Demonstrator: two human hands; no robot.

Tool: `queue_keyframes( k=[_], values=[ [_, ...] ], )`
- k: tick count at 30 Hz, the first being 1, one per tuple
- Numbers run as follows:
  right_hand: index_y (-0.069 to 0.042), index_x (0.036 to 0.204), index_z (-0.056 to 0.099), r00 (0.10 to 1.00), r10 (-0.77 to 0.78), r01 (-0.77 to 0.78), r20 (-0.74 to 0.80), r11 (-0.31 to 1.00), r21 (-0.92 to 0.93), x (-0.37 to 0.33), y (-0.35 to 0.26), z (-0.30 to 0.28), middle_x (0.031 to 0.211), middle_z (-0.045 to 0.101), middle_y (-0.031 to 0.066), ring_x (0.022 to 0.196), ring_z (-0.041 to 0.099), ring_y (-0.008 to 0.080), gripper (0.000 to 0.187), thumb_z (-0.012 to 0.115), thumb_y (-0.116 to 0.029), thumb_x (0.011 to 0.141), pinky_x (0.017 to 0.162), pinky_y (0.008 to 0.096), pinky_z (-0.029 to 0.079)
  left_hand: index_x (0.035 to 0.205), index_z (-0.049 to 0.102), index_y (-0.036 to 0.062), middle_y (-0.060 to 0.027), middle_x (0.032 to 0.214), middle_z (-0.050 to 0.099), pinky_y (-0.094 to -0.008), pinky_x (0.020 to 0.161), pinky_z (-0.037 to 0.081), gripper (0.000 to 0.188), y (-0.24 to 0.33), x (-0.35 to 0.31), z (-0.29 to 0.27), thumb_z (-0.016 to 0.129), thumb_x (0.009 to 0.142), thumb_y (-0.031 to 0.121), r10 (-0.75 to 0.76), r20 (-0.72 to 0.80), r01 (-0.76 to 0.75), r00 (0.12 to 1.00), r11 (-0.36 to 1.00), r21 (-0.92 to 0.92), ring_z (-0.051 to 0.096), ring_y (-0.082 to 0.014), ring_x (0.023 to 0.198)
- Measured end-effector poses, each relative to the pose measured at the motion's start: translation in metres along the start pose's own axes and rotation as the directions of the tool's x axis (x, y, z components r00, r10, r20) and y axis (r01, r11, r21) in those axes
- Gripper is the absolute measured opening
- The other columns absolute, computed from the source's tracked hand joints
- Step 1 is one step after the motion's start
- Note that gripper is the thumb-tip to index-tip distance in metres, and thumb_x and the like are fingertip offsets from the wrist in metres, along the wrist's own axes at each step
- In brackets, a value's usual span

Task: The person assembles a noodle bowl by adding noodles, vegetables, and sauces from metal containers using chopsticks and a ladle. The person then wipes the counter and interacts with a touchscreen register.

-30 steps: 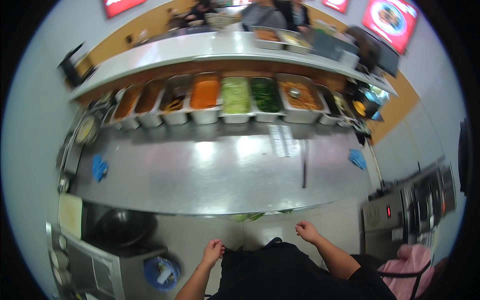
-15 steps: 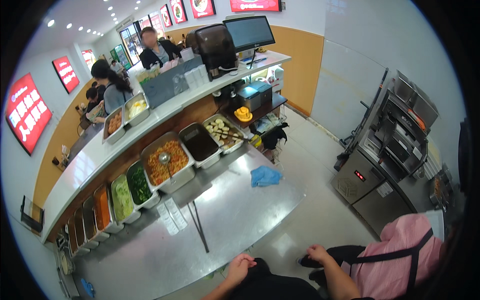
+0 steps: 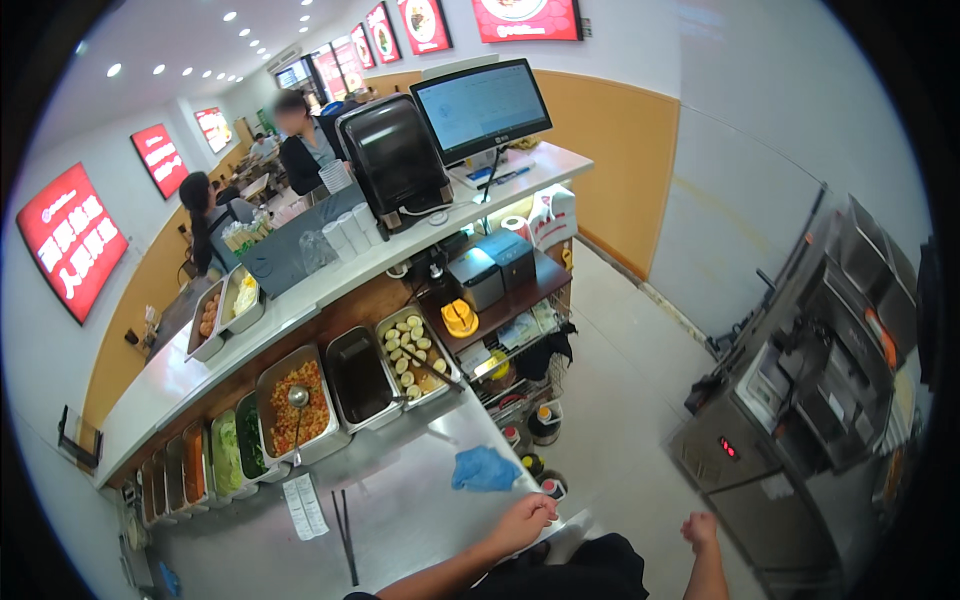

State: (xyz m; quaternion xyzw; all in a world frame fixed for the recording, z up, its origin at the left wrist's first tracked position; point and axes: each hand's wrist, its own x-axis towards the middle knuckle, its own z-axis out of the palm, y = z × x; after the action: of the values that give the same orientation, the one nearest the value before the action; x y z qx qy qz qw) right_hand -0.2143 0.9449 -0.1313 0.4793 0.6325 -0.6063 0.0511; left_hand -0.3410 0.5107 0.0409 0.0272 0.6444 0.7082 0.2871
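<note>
Left hand (image 3: 527,522): fingers curled, nothing visible in them; I cannot tell how tightly they close. Right hand (image 3: 700,530): curled, well apart from the table, contents not discernible. Blue cloth (image 3: 485,469) lies crumpled on the steel table (image 3: 425,515), near my left hand, apart from it. Dark chopsticks (image 3: 345,537) lie farther left, beside a printed paper slip (image 3: 305,507).

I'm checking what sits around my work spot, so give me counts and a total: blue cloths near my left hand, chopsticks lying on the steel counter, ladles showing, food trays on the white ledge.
Blue cloth near your left hand: 1
Chopsticks on the steel counter: 2
Ladle: 1
Food trays on the white ledge: 2
Total: 6
</note>
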Motion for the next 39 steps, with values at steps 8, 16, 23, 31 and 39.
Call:
queue_keyframes(
  k=[8, 16, 23, 31, 39],
  values=[
    [0.001, 0.088, 0.057, 0.959, 0.01, 0.113, 0.282, 0.903, -0.415, 0.119, -0.079, -0.008, 0.068, 0.061, 0.011, 0.057, 0.063, 0.0212, 0.016, 0.057, -0.015, 0.085, 0.048, 0.0334, 0.05, 0.097, 0.056, 0.002, -0.0058, 0.083, 0.061, -0.0252, 0.072, 0.05, 0.011, -0.028, 0.109, 0.046, 0.047, 0.092, 0.009, 0.041, -0.398, -0.117, 0.916, 0.979, -0.168, 0.061, -0.0131, 0.079],
    [-0.001, 0.069, 0.054, 0.68, -0.525, 0.733, 0.511, 0.465, -0.497, 0.235, -0.273, 0.077, 0.06, 0.057, 0.0128, 0.059, 0.059, 0.0235, 0.014, 0.061, -0.013, 0.073, 0.055, 0.0355, 0.047, 0.1, 0.057, 0.0008, -0.0077, 0.09, 0.062, -0.0265, 0.072, 0.052, 0.019, -0.058, 0.124, 0.122, 0.053, 0.093, 0.019, -0.226, -0.596, 0.162, 0.771, 0.974, -0.161, 0.063, -0.015, 0.078],
    [-0.003, 0.067, 0.058, 0.559, -0.235, 0.663, 0.795, 0.702, -0.259, 0.176, -0.367, 0.182, 0.057, 0.056, 0.0054, 0.052, 0.056, 0.0121, 0.024, 0.067, -0.021, 0.081, 0.047, 0.0281, 0.045, 0.094, 0.058, 0.004, -0.0051, 0.072, 0.058, -0.0293, 0.063, 0.047, 0.017, -0.033, 0.14, 0.148, 0.05, 0.091, 0.019, 0.011, -0.783, 0.102, 0.622, 0.99, 0.095, 0.056, -0.0152, 0.066],
    [-0.003, 0.074, 0.061, 0.461, -0.086, 0.738, 0.883, 0.59, -0.327, 0.187, -0.431, 0.237, 0.062, 0.06, 0.0059, 0.054, 0.056, 0.0141, 0.031, 0.064, -0.031, 0.086, 0.055, 0.0291, 0.047, 0.097, 0.059, 0.0016, -0.0047, 0.079, 0.061, -0.0269, 0.065, 0.048, 0.017, 0.006, 0.232, 0.096, 0.052, 0.092, 0.016, -0.058, -0.764, -0.022, 0.642, 0.995, -0.094, 0.059, -0.0127, 0.072],
    [0.002, 0.102, 0.059, 0.272, -0.776, 0.962, 0.569, 0.23, -0.146, 0.245, -0.559, 0.282, 0.092, 0.06, 0.0154, 0.079, 0.059, 0.025, 0.027, 0.063, -0.016, 0.082, 0.071, 0.0344, 0.049, 0.099, 0.056, -0.0005, -0.0065, 0.091, 0.061, -0.0242, 0.073, 0.05, 0.013, 0.053, 0.282, 0.031, 0.05, 0.093, 0.01, -0.128, -0.773, -0.03, 0.621, 0.982, -0.186, 0.062, -0.0128, 0.082]
  ],
)
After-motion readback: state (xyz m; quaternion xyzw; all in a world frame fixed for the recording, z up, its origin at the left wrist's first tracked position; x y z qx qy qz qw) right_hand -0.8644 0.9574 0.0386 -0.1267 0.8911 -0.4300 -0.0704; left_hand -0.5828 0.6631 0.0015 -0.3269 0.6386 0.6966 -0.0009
